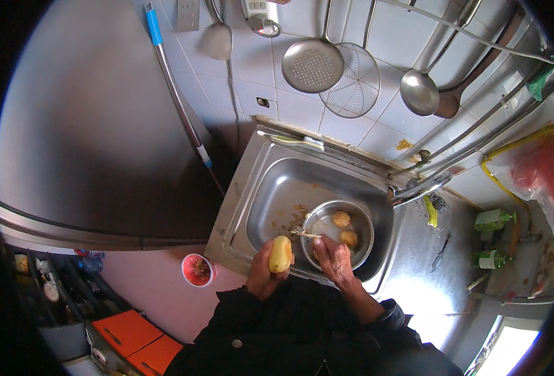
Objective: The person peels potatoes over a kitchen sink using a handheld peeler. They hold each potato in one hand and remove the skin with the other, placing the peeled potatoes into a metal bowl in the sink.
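My left hand point(262, 273) holds a peeled yellow potato point(280, 254) upright at the near edge of a stainless steel sink point(277, 188). In my right hand point(334, 259) is a vegetable peeler point(309, 233) with a pale handle, its head pointing left, a short way from the potato. Beneath the right hand stands a round metal bowl point(370, 235) in the sink basin. Inside it lie a brownish potato point(341, 219) and another potato point(349, 238); the hand hides part of the bowl. Brown peelings point(299, 211) are scattered on the basin floor left of the bowl.
The faucet point(422, 190) reaches over the basin's right rim. A toothbrush point(300, 142) lies on the back ledge. Two green bottles stand on the right, one bottle point(493, 220) behind the other. A red bucket point(198, 270) sits on the floor at left, beside a large refrigerator point(93, 131).
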Demonstrator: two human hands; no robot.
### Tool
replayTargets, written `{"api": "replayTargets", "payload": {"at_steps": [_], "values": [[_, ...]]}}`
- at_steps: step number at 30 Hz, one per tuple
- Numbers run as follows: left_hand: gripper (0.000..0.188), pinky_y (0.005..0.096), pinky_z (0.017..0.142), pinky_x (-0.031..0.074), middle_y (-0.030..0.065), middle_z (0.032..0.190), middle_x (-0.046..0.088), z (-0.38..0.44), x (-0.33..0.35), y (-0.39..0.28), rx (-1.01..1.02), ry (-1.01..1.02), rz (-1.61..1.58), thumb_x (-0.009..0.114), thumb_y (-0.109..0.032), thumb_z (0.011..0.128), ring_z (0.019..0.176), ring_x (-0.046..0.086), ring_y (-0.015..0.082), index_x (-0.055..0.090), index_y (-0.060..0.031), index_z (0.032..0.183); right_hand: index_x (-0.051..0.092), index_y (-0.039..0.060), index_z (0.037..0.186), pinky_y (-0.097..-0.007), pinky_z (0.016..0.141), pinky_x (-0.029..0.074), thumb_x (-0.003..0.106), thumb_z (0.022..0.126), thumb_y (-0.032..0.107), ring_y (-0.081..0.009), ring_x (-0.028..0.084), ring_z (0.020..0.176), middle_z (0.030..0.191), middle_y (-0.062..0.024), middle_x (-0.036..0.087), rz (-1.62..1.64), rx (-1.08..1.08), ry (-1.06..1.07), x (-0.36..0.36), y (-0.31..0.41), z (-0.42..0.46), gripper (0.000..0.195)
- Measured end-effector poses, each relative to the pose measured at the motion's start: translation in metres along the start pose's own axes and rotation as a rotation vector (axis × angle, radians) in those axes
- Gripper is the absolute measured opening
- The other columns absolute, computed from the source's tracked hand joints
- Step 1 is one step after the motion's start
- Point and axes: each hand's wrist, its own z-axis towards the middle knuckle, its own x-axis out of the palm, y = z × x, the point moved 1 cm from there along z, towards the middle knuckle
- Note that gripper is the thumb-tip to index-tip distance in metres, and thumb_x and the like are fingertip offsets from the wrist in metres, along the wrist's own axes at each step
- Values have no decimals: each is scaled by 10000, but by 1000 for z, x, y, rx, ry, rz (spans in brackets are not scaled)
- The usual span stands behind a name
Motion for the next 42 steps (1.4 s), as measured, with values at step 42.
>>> {"api": "replayTargets", "payload": {"at_steps": [42], "values": [[361,341,883,536,110,1140,610,9,-47,28,154,52,501,652,-206,1032,962,630,199,538,-63,1343,695,83,993,-503,709,545,533,1094,337,-426,704,798,798,-187,699,-38,12,-122,2,-10,-4,317]]}}
